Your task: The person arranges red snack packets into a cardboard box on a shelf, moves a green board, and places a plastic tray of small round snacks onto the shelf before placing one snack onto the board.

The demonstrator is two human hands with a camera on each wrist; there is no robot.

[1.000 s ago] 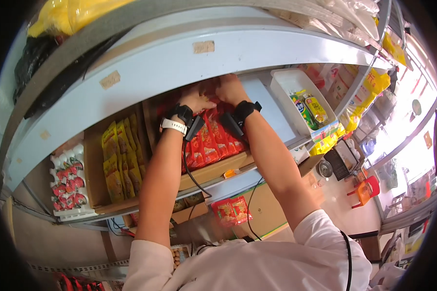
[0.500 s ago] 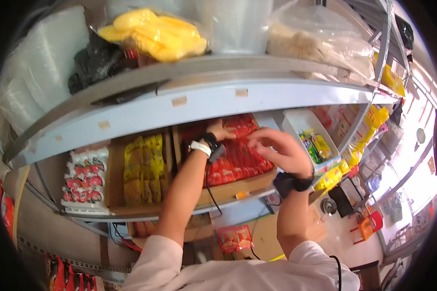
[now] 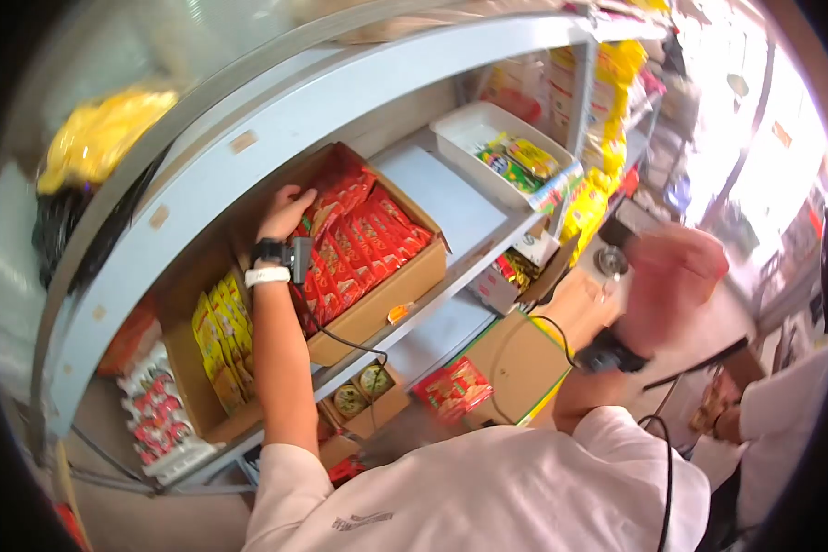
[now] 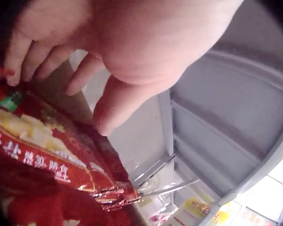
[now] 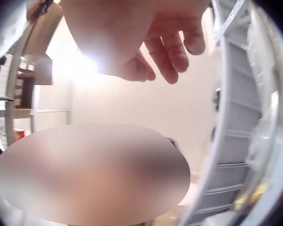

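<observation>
My left hand [image 3: 287,213] is at the back left of a cardboard box [image 3: 377,308] filled with rows of red snack packets [image 3: 359,244]. Seen from the left wrist, the fingers of that hand [image 4: 127,42] are spread and fairly straight, fingertips right at the top edge of a red packet [image 4: 42,141]. Out to the right, away from the shelf, my right hand [image 3: 676,285] is raised and blurred by motion. In the right wrist view, that hand [image 5: 146,33] has its fingers loosely bent with nothing between them.
Left of the red packets stands a box of yellow packets [image 3: 221,336], then a white tray of red-wrapped items [image 3: 161,405]. A white bin [image 3: 488,129] sits on the shelf's right part. The upper shelf edge [image 3: 276,129] hangs over the boxes. Another person's sleeve [image 3: 791,432] shows at right.
My right hand has left the red packets and swung out to the right. The left hand has stayed at the box. The head view has turned to the right.
</observation>
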